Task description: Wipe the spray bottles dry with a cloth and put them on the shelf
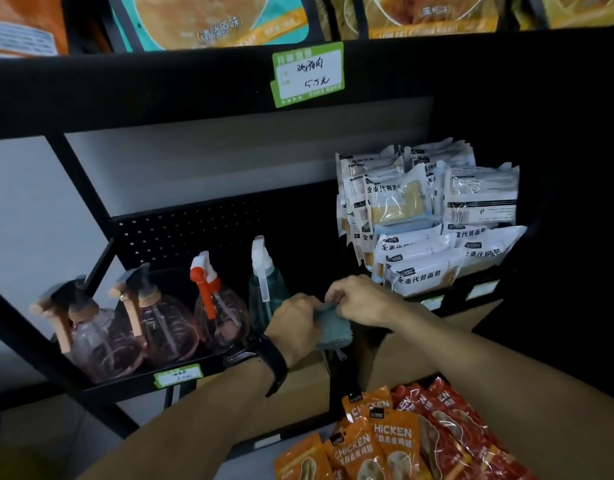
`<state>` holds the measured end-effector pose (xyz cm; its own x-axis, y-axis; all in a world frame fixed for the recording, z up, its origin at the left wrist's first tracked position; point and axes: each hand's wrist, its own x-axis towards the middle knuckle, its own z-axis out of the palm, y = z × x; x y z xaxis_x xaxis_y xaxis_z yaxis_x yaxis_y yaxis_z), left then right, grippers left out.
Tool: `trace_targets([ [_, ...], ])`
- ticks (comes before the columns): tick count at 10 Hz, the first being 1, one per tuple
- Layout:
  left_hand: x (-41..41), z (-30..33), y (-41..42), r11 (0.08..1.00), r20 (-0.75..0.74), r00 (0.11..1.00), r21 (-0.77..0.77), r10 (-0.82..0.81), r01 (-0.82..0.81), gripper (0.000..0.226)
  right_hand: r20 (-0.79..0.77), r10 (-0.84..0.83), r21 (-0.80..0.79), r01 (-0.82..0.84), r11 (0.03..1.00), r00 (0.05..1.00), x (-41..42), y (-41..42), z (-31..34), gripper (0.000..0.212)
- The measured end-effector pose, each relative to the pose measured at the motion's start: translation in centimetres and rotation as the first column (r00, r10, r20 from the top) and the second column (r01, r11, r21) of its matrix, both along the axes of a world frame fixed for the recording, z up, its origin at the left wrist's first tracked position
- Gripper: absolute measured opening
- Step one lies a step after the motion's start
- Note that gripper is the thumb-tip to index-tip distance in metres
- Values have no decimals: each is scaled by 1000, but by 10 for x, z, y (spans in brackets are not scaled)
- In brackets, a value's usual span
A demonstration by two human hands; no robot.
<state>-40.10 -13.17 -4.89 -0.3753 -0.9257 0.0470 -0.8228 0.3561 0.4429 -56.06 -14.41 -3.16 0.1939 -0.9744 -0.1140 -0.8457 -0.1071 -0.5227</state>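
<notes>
Several spray bottles stand in a row on the black shelf [132, 379]: two pink ones with black and tan heads [101, 341] [163, 323], a pink one with a red and white trigger [219, 310], and a teal one with a white trigger [264, 289]. Just right of the teal bottle, my left hand [295, 323] and my right hand [357, 299] both hold a grey-blue cloth [333, 329] between them. My left hand grips its left side and my right hand pinches its top edge. My left wrist wears a black band.
White bread packets [430, 216] are stacked on the shelf to the right. Orange and red chicken packets [402, 438] fill the lower shelf at the bottom right. A green price tag [309, 74] hangs on the upper shelf edge, with food packets above it.
</notes>
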Motion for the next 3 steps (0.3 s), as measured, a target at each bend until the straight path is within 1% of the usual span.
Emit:
trace_targets([
  [1, -2, -2, 3, 1000, 30, 999, 12, -16, 16, 35, -69, 51, 52, -48, 998, 996, 3, 8, 1, 34],
  [2, -1, -10, 0, 999, 79, 997, 51, -17, 13, 33, -124, 79, 69, -70, 995, 989, 5, 12, -6, 37],
  [3, 1, -3, 4, 989, 90, 993, 136, -77, 64, 43, -173, 100, 83, -87, 993, 980, 8, 17, -3, 41],
])
